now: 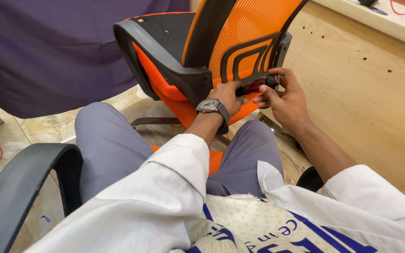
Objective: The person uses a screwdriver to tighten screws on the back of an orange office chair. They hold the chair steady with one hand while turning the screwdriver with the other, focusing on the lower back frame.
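An orange mesh office chair with black frame and armrest lies tilted in front of my knees. My left hand, with a wristwatch on the wrist, presses against the lower back of the chair. Its fingers are closed on the front of a red and black screwdriver. My right hand grips the screwdriver's black handle end, close to the black lumbar bracket. The tool's tip is hidden behind my left hand.
I sit on another chair whose black armrest is at lower left. A dark purple cloth hangs at the left. A wooden board lies on the right, and the floor is marble tile.
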